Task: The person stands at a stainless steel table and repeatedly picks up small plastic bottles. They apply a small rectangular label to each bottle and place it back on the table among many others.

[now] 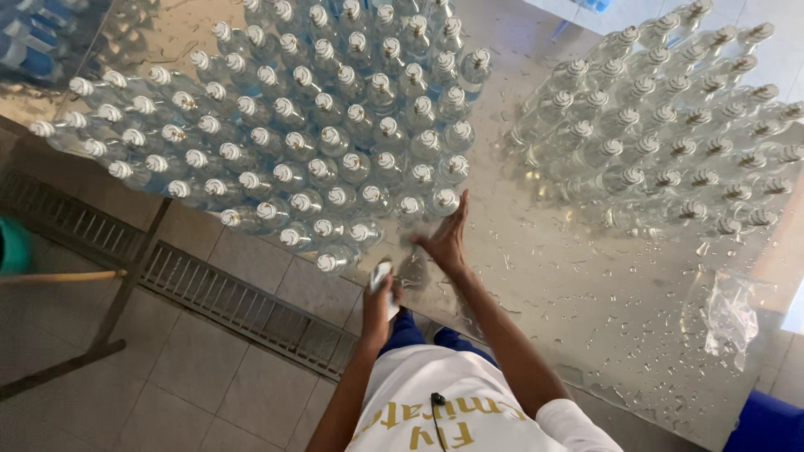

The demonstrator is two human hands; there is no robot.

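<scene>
A large group of clear bottles with white caps point(318, 142) stands packed together on a wet metal table point(586, 285). My right hand point(445, 241) is stretched out flat against the near edge of this group, fingertips touching a corner bottle point(444, 201). It holds nothing. My left hand point(378, 300) hovers at the table's near edge, closed around a small white object point(381, 274) that I cannot identify. A lone bottle point(335, 261) stands just left of it.
A second group of capped clear bottles point(670, 134) stands at the right of the table. A crumpled clear plastic bag point(729, 314) lies near the right edge. Below left are a tiled floor, a drain grate point(234, 301), a wooden handle point(59, 276) and a green object point(15, 247).
</scene>
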